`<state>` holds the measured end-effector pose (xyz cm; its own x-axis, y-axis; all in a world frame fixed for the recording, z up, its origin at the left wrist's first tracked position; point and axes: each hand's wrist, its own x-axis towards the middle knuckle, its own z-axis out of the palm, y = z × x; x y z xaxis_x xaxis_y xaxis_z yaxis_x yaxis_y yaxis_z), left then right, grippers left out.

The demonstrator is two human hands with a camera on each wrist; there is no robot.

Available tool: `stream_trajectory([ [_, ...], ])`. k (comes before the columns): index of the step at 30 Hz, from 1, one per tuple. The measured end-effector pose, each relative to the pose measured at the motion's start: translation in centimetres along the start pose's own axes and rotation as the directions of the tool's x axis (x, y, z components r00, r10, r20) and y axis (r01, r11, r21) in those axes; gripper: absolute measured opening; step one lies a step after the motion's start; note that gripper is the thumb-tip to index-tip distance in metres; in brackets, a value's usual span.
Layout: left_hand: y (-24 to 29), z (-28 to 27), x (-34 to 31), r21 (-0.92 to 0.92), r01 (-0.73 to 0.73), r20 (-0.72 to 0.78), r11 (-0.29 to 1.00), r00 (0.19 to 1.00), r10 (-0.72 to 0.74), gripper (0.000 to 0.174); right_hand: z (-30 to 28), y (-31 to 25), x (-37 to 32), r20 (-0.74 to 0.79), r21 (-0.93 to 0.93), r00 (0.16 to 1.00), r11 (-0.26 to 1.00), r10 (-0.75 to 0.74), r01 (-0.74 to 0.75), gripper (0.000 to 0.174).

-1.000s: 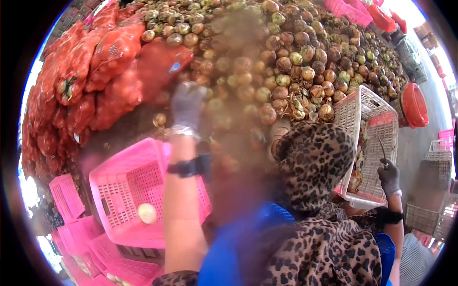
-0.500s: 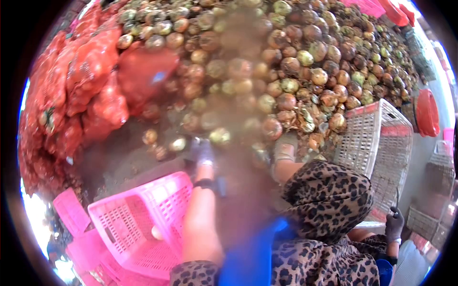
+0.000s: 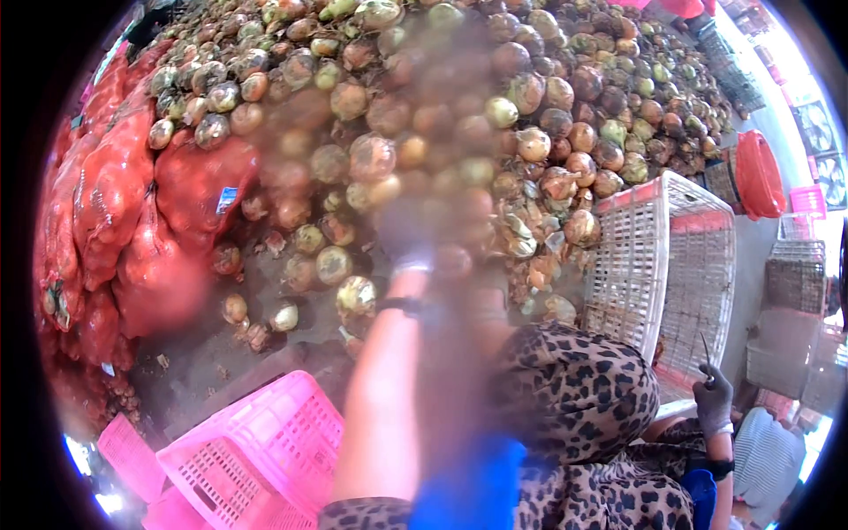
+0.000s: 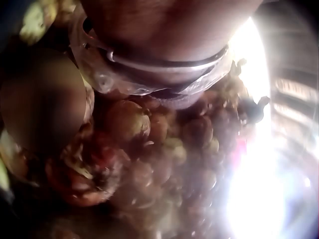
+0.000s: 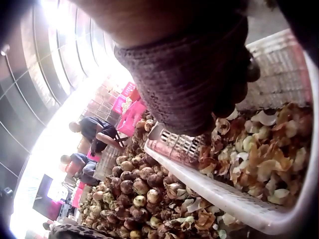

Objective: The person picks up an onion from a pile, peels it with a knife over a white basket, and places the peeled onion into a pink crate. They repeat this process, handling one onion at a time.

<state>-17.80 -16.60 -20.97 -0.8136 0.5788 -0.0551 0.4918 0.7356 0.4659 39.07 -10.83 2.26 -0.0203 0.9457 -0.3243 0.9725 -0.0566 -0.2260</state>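
Note:
My left hand (image 3: 406,231), in a pale glove, reaches into the near edge of a heap of unpeeled onions (image 3: 373,157). A blurred smear over the head view covers its fingers, and the left wrist view shows mainly the wrist with a bangle (image 4: 164,67) above onions (image 4: 128,122); I cannot tell whether it grips one. Off to the right, my gloved right hand (image 3: 714,406) holds a knife (image 3: 706,349) with its thin blade pointing up. That hand is beside a white crate (image 3: 632,265), which holds onion skins (image 5: 259,154) in the right wrist view.
Red mesh sacks of onions (image 3: 115,185) are piled at the left. A pink crate (image 3: 296,433) stands at the lower left, near a few loose onions (image 3: 284,318) on the floor. My patterned knee (image 3: 574,389) lies between the hands. Other people (image 5: 94,132) sit farther off.
My left hand has gone from near the red sacks, down over the floor, then forward to the onion heap. The head view has shifted, and the peeled onion in the pink crate no longer shows.

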Motion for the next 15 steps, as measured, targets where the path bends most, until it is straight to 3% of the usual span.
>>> stream_trajectory([
  [1,-0.2,0.2,0.1,-0.068,0.285,-0.035,0.956,0.957,-0.288,0.038,0.4,1.0,0.1,-0.047,0.023,0.997,0.998,-0.055,0.056,0.036],
  [2,-0.2,0.4,0.5,-0.160,0.514,-0.053,0.842,0.848,-0.528,0.049,0.6,2.6,0.2,-0.099,0.043,0.989,0.993,-0.107,0.112,0.037],
  [3,-1.1,1.0,0.5,-0.254,0.650,-0.053,0.717,0.730,-0.681,0.061,0.7,3.8,0.4,-0.094,0.048,0.993,0.996,-0.070,0.075,0.037],
  [4,-2.5,1.3,-0.3,-0.410,0.588,-0.179,0.697,0.698,-0.693,0.074,0.9,4.3,0.5,-0.069,0.060,0.997,0.998,-0.015,0.019,0.036],
  [5,-3.8,1.7,-0.1,-0.606,0.522,0.075,0.600,0.789,-0.610,0.090,0.9,4.8,0.5,-0.040,0.067,0.998,0.997,0.041,-0.038,0.034],
  [6,-6.7,5.1,0.3,-0.698,0.354,0.059,0.623,0.895,-0.442,0.092,1.0,4.9,0.7,-0.015,0.073,0.995,0.993,0.094,-0.093,0.033],
  [9,-11.0,9.0,2.7,-0.559,0.230,0.000,0.797,0.961,-0.278,0.084,1.4,2.1,0.6,-0.030,0.030,0.999,0.999,-0.034,0.035,0.033],
  [10,-10.3,7.1,2.4,-0.698,0.399,0.220,0.594,0.910,-0.352,0.077,1.3,1.3,0.5,-0.039,0.013,0.995,0.995,-0.094,0.095,0.033],
  [11,-9.5,5.1,2.1,-0.741,0.571,0.427,0.354,0.807,-0.407,0.070,1.4,2.2,0.9,0.007,0.059,1.000,0.998,-0.015,0.015,0.033],
  [12,-10.3,5.4,1.7,-0.854,0.509,0.448,0.110,0.825,-0.343,0.058,1.3,2.0,0.9,0.020,0.069,1.000,0.998,0.001,-0.003,0.033],
  [14,-16.1,8.8,2.1,-0.758,0.568,0.519,0.321,0.823,-0.232,0.049,1.1,1.0,0.7,0.048,0.102,0.998,0.994,0.044,-0.049,0.034],
  [15,-14.6,6.7,0.8,-0.767,0.641,0.635,0.021,0.764,-0.115,0.044,0.9,0.8,0.6,0.065,0.123,0.996,0.990,0.056,-0.064,0.033],
])
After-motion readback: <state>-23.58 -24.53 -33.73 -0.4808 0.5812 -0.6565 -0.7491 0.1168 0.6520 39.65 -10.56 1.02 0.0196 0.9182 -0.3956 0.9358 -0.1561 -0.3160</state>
